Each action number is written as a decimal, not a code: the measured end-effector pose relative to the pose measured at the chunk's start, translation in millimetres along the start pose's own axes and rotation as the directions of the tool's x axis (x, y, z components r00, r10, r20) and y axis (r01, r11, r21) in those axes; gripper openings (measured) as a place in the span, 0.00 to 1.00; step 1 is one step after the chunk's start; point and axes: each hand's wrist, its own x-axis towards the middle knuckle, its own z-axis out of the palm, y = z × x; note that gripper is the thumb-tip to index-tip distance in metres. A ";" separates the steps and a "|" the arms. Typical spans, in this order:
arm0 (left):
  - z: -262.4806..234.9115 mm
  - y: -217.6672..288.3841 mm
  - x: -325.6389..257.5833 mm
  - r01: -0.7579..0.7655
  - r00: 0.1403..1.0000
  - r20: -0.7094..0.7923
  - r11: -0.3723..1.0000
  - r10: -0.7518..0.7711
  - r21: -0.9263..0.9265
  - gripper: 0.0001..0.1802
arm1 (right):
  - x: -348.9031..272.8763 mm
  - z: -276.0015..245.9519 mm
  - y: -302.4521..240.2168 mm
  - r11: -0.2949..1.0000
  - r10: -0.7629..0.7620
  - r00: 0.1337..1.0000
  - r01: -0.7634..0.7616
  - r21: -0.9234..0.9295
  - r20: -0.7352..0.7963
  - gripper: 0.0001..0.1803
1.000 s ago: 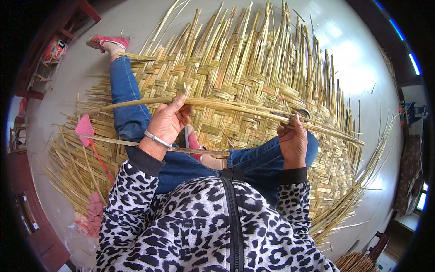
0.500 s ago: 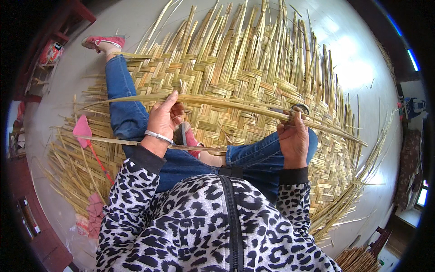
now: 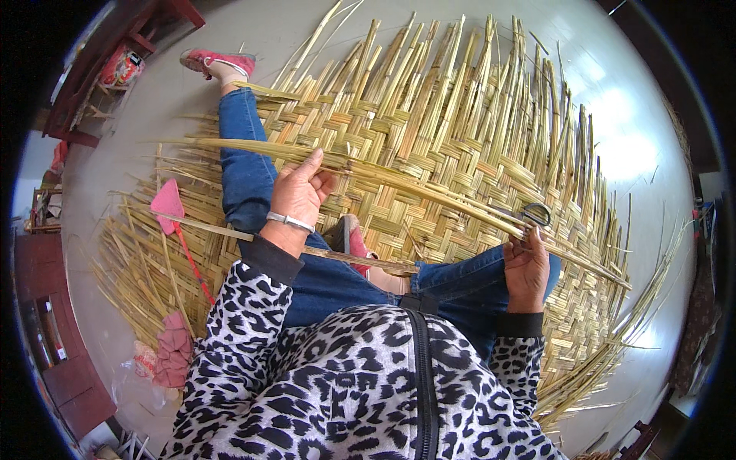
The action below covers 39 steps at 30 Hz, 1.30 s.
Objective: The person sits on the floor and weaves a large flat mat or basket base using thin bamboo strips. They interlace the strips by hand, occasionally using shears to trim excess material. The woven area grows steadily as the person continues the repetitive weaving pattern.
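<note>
A bundle of long split reed strips (image 3: 429,193) runs slantwise across in front of me. My left hand (image 3: 297,198) has it pinched between thumb and fingers near its middle. Further right and lower, my right hand (image 3: 526,268) has its fingertips closed on the same strips, towards their right end. A dark loop handle, seemingly of scissors (image 3: 537,214), shows just beyond the right fingertips; I cannot tell whether they touch it. Beneath lies a large woven reed mat (image 3: 383,211), with long unwoven ends sticking out along its far edge.
My legs in jeans (image 3: 249,165) rest on the mat. One loose strip (image 3: 360,259) lies across my lap. At left are a pink fly swatter (image 3: 168,205), a pink cloth (image 3: 175,349) and dark red furniture (image 3: 73,376). Loose reeds (image 3: 652,291) fan out at right.
My right hand has moved down and slightly right along the strips. The left hand keeps its hold. The whole view has shifted and tilted a little.
</note>
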 end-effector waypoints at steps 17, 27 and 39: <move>10.7 1.2 -10.1 0.165 0.986 -0.020 0.985 -0.164 0.043 0.11 | -13.4 3.3 -28.9 0.990 -0.127 0.978 0.135 -0.033 0.167 0.13; 18.8 -19.2 -3.4 -0.092 0.990 -0.079 0.965 0.115 0.247 0.13 | -31.3 31.6 -9.6 0.997 -0.053 0.972 0.037 0.073 0.229 0.17; 8.3 -14.3 -6.7 0.106 0.994 0.024 0.994 -0.105 -0.034 0.10 | -13.9 12.0 18.1 0.997 0.042 0.995 -0.035 -0.072 0.089 0.14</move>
